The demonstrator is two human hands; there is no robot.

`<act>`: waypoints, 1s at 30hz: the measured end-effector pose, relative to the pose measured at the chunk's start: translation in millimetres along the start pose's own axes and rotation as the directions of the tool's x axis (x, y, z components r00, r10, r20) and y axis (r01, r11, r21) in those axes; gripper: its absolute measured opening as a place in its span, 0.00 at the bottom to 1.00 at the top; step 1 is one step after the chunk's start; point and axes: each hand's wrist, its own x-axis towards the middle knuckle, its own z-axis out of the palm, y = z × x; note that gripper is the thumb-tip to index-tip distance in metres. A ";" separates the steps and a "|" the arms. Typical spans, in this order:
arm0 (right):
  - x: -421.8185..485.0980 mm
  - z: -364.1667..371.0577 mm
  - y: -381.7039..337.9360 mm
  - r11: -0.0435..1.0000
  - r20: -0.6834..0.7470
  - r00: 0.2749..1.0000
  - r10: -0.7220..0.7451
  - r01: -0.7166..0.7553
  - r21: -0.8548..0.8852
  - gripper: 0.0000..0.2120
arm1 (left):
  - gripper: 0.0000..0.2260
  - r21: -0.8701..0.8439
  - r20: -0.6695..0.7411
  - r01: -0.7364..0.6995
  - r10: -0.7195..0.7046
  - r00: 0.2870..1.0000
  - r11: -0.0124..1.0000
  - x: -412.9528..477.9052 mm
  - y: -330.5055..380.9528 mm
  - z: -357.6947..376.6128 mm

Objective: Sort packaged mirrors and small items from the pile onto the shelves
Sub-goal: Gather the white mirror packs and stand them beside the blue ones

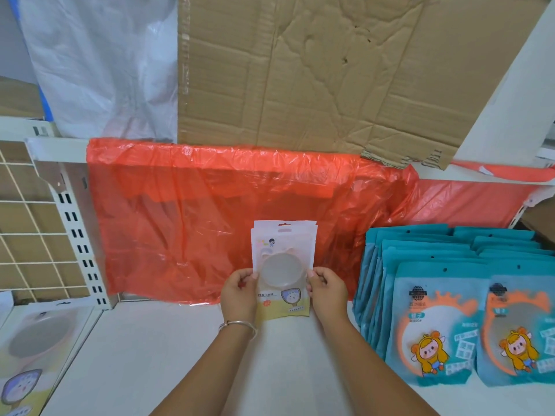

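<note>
Item: small stack of white-and-yellow plastic pouches [283,259], each holding a round mirror behind a clear window. Several pouch tops show, slightly fanned, one behind another. The stack is upright at the centre of the white shelf board [150,355], with its lower edge down at the board and its printed face toward the camera.

Left hand [240,291]: grips the left edge of the stack, thumb on the front face and fingers curled behind. A thin silver metal bangle [240,325] is on the wrist.

Right hand [326,291]: grips the right edge in the same way, thumb in front and fingers wrapped round the side.

Directly behind the stack: a translucent red plastic sheet [195,220], crumpled, hanging from the shelf edge above and covering the back of the bay.

To the right, on the same board and apart from the stack: teal plastic mirror pouches with a cartoon girl print [435,325], standing in overlapping rows.

To the left: a white slotted metal upright [78,235] with a cream wire grid panel [30,220] beyond it. In the neighbouring bay lies another white-and-yellow mirror pouch [33,349].

Above: a flattened brown cardboard sheet [315,70], creased and torn at its lower right corner, with a white woven plastic sack [105,64] beside it on the left.
</note>
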 end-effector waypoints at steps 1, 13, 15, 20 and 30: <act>0.9 0.6 0.3 1.000 -0.001 1.000 0.004 -0.004 0.001 0.06 | 0.03 -0.002 -0.010 0.006 -0.006 1.000 1.000 0.5 -0.4 0.2; 5.1 2.8 -0.2 0.999 0.014 1.000 0.010 -0.009 -0.040 0.04 | 0.05 0.070 -0.031 -0.003 0.005 0.999 0.998 8.3 -3.3 3.7; 4.6 3.0 -0.5 0.999 0.010 1.000 0.007 -0.007 -0.034 0.04 | 0.04 0.081 -0.022 -0.012 0.014 1.000 0.997 6.9 -7.4 2.5; 5.8 4.9 -5.8 1.000 -0.024 1.000 0.000 0.001 0.006 0.04 | 0.04 0.101 -0.012 -0.005 0.006 1.000 0.995 5.1 -9.5 1.2; 13.0 6.9 -13.1 1.000 -0.065 0.998 -0.004 0.005 0.028 0.04 | 0.05 0.123 0.000 0.032 -0.032 0.999 0.992 5.8 -8.5 0.3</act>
